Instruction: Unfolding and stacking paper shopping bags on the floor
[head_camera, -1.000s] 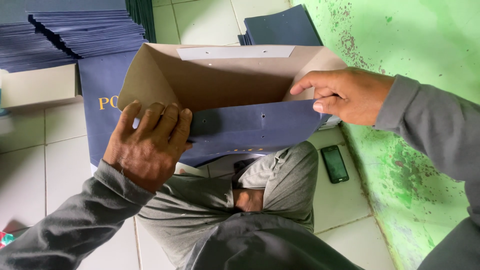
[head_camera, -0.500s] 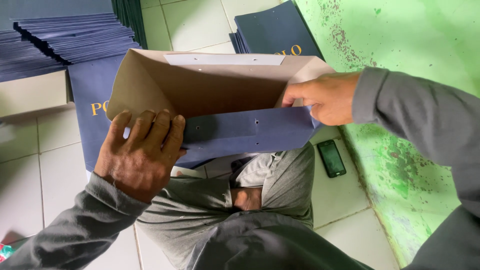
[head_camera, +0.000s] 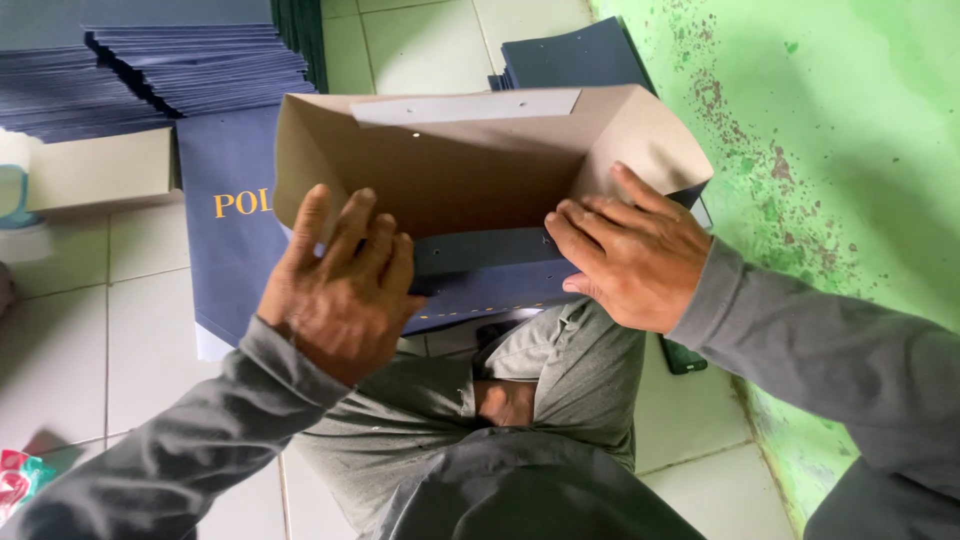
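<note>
A half-folded paper bag (head_camera: 470, 175), brown inside and navy blue outside, rests on my lap. My left hand (head_camera: 340, 285) lies flat with fingers spread on its left flap. My right hand (head_camera: 630, 250) presses flat on the right side of the navy fold, fingers pointing left. Neither hand grips the bag. A grey strip (head_camera: 465, 105) runs along the top edge of the bag's brown inside.
Stacks of flat navy sheets (head_camera: 190, 60) lie on the white tiled floor at the upper left, another stack (head_camera: 575, 55) at the top middle. A green stained wall (head_camera: 830, 150) stands at the right. A dark phone (head_camera: 682, 356) lies by my knee.
My right hand moved from the bag's right edge down onto the navy fold and now lies flat. My left hand slid up and spread on the left flap.
</note>
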